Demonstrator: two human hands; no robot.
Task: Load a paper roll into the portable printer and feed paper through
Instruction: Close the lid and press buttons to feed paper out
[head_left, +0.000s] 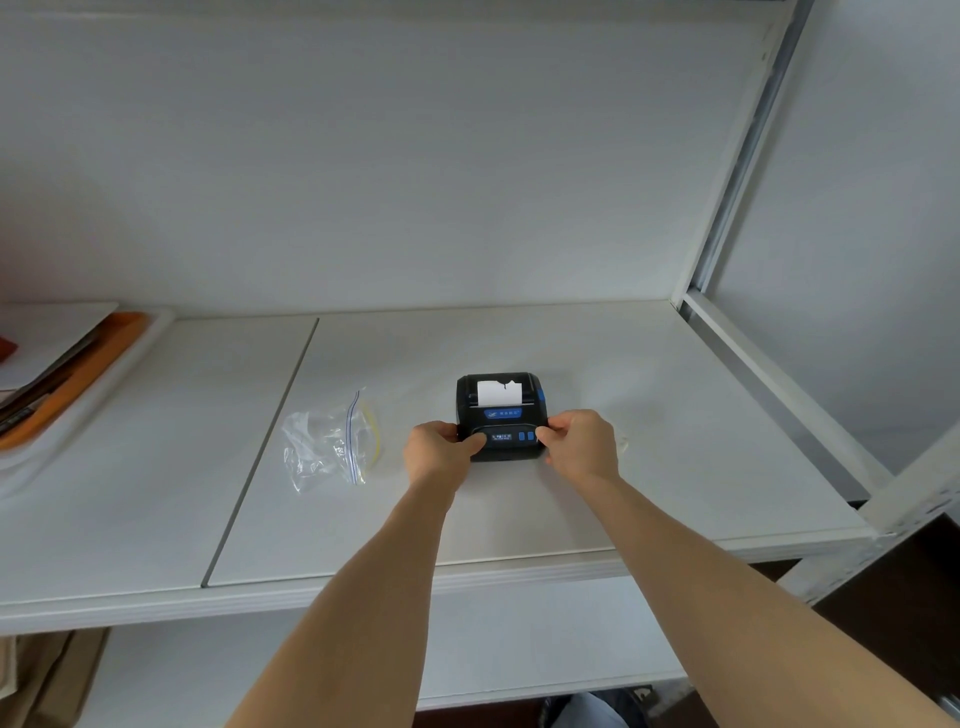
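A white shelf (519, 519) runs across a pale wall, framed on the right by a grey metal upright (748, 156). On it, both hands reach to a small black portable printer (500, 415) that sits flat toward the back of the right-hand shelf board. The left hand (439, 449) grips the printer's near left corner, thumb lying over the front panel beside the little display. The right hand (579, 441) holds the near right corner, its fingers curled at the edge and its thumb tip touching the panel by the blue buttons (525, 436). A short strip of white paper (498, 392), its far edge ragged, lies on the printer's top, out of the slot. To the left of the left hand lies a crumpled clear zip bag (327, 441) with a blue and yellow seal, apart from the printer. Farther left, at the shelf's edge, a white tray (104, 384) holds an orange folder (78, 374) and flat papers.
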